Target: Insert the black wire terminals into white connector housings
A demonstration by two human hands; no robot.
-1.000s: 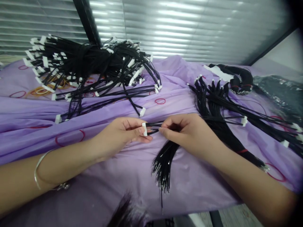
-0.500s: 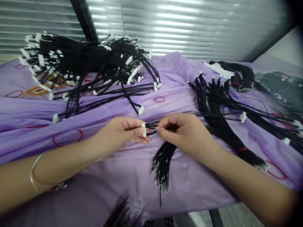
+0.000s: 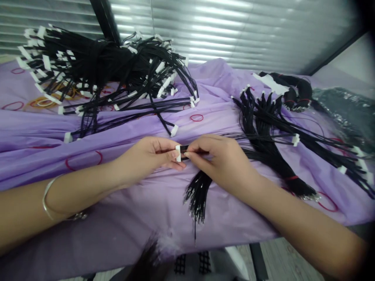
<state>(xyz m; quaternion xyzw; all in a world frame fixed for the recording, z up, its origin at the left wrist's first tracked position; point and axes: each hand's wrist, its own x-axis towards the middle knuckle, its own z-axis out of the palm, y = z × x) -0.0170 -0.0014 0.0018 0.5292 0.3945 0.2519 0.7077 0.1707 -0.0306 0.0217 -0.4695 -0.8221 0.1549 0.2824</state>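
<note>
My left hand (image 3: 159,153) pinches a small white connector housing (image 3: 178,153) between thumb and fingers. Black wires run from the housing's right side toward my right hand (image 3: 218,156). The thumb and forefinger of that hand close on a black wire (image 3: 184,157) right beside the housing; its tip is hidden, so I cannot tell how deep it sits. Below my right hand hangs a bundle of loose black wires (image 3: 197,197) with shiny metal terminals at their ends. The upper part of this bundle is hidden behind the hand.
A large heap of black cables (image 3: 102,64) with white connectors lies at the back left. Banded wire bundles (image 3: 271,150) stretch across the right side. Red rubber bands (image 3: 196,117) are scattered on the purple cloth (image 3: 140,218). A clear plastic bag (image 3: 345,107) lies far right.
My right fingers have moved left, closer to the housing, and the gap where the wire showed has narrowed. The whole view has shifted slightly.
</note>
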